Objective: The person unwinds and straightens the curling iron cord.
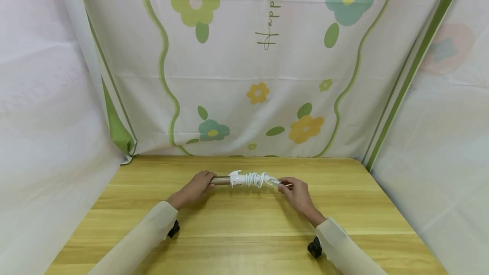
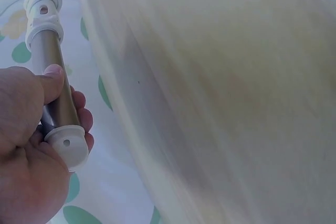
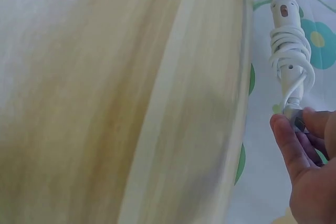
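A curling iron [image 1: 237, 179] with a white handle and a shiny brownish metal barrel [image 2: 48, 51] spans the gap between the two hands, lying crosswise. Its white cord [image 3: 292, 51] is wound in several loops around the handle. My left hand [image 1: 195, 188] grips the barrel near its white end cap [image 2: 71, 148], thumb along one side and fingers around the other. At the handle end, my right hand [image 1: 299, 194] pinches the cord's plug [image 3: 297, 120] between thumb and fingers. The plug is partly hidden by the fingertips.
Both hands are over a wood-grain table [image 1: 244, 241]. Behind it hangs a white cloth [image 1: 229, 63] printed with flowers and leaves, and more pale cloth hangs at either side. Black wrist devices [image 1: 315, 247] show under the sleeves.
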Action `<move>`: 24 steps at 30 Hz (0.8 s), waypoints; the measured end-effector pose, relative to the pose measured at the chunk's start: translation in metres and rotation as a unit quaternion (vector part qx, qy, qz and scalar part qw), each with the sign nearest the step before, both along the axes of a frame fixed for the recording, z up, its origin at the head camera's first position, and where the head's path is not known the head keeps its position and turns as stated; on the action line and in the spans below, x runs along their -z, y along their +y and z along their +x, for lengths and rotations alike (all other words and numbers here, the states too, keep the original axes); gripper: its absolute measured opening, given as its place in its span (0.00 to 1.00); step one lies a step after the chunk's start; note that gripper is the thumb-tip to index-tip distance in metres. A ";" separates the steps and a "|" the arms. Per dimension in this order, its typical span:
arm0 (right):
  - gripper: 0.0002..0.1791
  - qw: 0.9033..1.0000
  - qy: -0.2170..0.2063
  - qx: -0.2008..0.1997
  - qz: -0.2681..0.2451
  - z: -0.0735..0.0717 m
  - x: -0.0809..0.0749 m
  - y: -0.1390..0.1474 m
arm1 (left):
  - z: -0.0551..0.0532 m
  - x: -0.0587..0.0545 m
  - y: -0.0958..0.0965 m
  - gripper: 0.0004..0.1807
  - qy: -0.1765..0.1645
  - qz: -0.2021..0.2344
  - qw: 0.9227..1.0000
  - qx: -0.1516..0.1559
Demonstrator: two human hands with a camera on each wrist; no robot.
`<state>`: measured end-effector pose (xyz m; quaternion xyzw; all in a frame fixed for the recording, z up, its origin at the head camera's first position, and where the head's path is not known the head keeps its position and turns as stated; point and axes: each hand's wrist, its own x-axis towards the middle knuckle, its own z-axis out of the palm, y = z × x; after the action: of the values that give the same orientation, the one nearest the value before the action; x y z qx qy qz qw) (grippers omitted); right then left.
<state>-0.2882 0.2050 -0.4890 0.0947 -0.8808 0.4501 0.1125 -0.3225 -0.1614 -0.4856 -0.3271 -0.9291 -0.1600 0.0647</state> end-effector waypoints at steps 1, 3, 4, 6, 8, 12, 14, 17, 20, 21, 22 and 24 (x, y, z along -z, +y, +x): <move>0.11 1.000 -0.004 0.002 -0.007 0.000 -0.001 0.000 | 0.000 0.000 0.000 0.15 -0.002 0.000 1.000 0.000; 0.11 1.000 -0.013 0.002 -0.024 0.001 -0.001 0.000 | 0.001 -0.001 0.000 0.15 -0.004 0.001 1.000 0.000; 0.11 0.999 -0.018 0.002 -0.034 0.001 -0.002 0.000 | 0.001 -0.001 0.000 0.15 -0.006 0.002 1.000 0.000; 0.11 0.998 -0.029 0.003 -0.053 0.001 -0.002 0.000 | 0.001 -0.001 0.000 0.16 -0.009 0.003 1.000 -0.001; 0.11 0.997 -0.039 0.005 -0.069 0.001 -0.003 0.000 | 0.002 -0.001 0.000 0.16 -0.007 0.003 1.000 0.001; 0.11 0.994 -0.053 0.012 -0.096 0.001 -0.003 0.001 | 0.001 0.000 0.000 0.16 -0.001 0.000 1.000 0.004; 0.11 0.993 -0.056 0.014 -0.104 0.000 -0.003 0.000 | 0.002 0.000 0.000 0.16 0.000 0.000 1.000 0.004; 0.11 0.991 -0.060 0.018 -0.115 0.000 -0.003 0.000 | 0.002 -0.001 0.001 0.16 0.001 0.001 1.000 0.004; 0.10 0.991 -0.058 0.016 -0.118 0.000 -0.002 -0.001 | 0.004 -0.003 0.002 0.16 0.000 0.003 1.000 0.005; 0.10 0.991 -0.058 0.015 -0.118 0.000 -0.002 -0.002 | 0.004 -0.003 0.002 0.16 -0.002 0.004 1.000 0.005; 0.10 0.991 -0.058 0.014 -0.118 0.000 -0.002 -0.002 | 0.004 -0.004 0.002 0.16 -0.001 0.004 1.000 0.005; 0.09 0.991 -0.059 0.014 -0.116 0.000 -0.001 -0.002 | 0.005 -0.004 0.002 0.17 -0.005 0.005 1.000 0.005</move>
<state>-0.2878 0.2030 -0.4880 0.0418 -0.8289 0.5524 0.0771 -0.3178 -0.1591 -0.4812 -0.3303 -0.9270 -0.1665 0.0614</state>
